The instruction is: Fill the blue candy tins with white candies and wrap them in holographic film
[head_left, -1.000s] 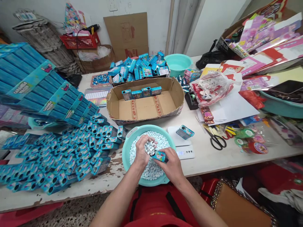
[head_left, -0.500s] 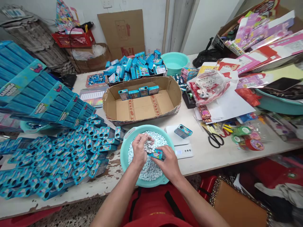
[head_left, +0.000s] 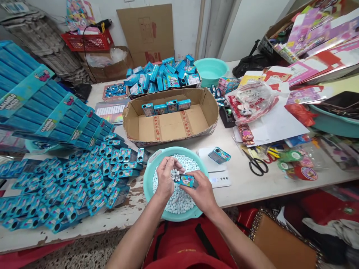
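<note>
Over a turquoise basin [head_left: 148, 186] filled with small pale candies [head_left: 178, 203], my left hand [head_left: 166, 177] is cupped around some of those candies. My right hand [head_left: 202, 189] grips a small blue candy box [head_left: 186, 181], which lies on its side with one end against the candies in my left palm. Just right of the basin, another blue box [head_left: 219, 155] rests on a white digital scale [head_left: 220, 179]. Many blue boxes with round holes in their ends [head_left: 84, 190] are massed on the table to the left.
Behind the basin stands a cardboard tray [head_left: 171, 127] with several blue boxes along its back wall. A heaped carton of blue boxes [head_left: 162, 76] and a second turquoise basin [head_left: 211, 71] are farther back. Scissors [head_left: 256, 165] and tape rolls lie at right; stacked blue cartons [head_left: 50, 101] rise at left.
Fewer candies show in my left hand now. The blue box in my right hand has turned so that more of its printed front faces up. The view has shifted slightly.
</note>
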Demonstrator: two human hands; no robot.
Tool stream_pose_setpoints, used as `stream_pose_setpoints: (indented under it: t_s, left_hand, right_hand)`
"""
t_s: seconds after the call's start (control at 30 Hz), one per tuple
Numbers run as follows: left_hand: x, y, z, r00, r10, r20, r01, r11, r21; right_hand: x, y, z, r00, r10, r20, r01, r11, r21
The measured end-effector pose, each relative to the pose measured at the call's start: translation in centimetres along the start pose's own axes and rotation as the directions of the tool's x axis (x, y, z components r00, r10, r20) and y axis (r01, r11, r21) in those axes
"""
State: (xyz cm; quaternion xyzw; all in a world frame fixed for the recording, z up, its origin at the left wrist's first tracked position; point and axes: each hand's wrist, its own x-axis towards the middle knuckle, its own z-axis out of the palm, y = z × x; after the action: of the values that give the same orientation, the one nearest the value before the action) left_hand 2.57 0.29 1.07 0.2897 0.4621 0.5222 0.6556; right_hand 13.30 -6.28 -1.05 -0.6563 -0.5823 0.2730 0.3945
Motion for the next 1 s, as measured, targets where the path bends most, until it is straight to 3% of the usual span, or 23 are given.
stream_pose_setpoints:
  t_s: [0.23, 0.4, 0.57, 0.67, 0.73, 0.8, 0.9, 1.0]
  left_hand:
    - [-0.4, 0.1, 0.2, 0.995, 0.076, 0.060, -0.077, 0.997, 0.014]
    - [-0.3, 0.1, 0.2, 0.988, 0.113, 0.102, -0.118, 0.992, 0.048]
    - [-0.4, 0.3, 0.5, 0.982, 0.110, 0.150, -0.123, 0.990, 0.075]
    - [0.4, 0.1, -0.2, 0.979, 0.154, 0.134, -0.165, 0.984, 0.072]
    - [1.8, -0.7, -1.4, 0.980, 0.181, 0.084, -0.194, 0.963, 0.185]
    - [3.6, -2.2, -3.1, 0.981, 0.176, 0.085, -0.196, 0.866, 0.460]
    - [6.1, -5.5, -5.2, 0.981, 0.104, 0.163, -0.193, 0.465, 0.864]
    - [6.9, -8.6, -5.6, 0.985, 0.032, 0.170, -0.173, 0.131, 0.976]
  right_hand:
    - [0.4, 0.4, 0.4, 0.998, 0.061, 0.034, -0.063, 0.996, 0.062]
    - [0.5, 0.5, 0.3, 0.999, 0.033, -0.013, -0.031, 0.991, 0.130]
    - [0.7, 1.1, 0.4, 0.995, 0.096, -0.030, -0.088, 0.977, 0.197]
    - [0.5, 1.5, 0.1, 0.992, 0.114, -0.055, -0.098, 0.966, 0.238]
    - [0.2, 1.9, -0.5, 0.991, 0.111, -0.074, -0.086, 0.955, 0.284]
    - [-0.4, 2.2, -1.1, 0.991, 0.112, -0.078, -0.082, 0.945, 0.315]
    - [-1.4, 2.8, -2.0, 0.988, 0.141, -0.069, -0.113, 0.945, 0.308]
    - [-2.1, 3.3, -2.6, 0.978, 0.191, -0.086, -0.159, 0.943, 0.291]
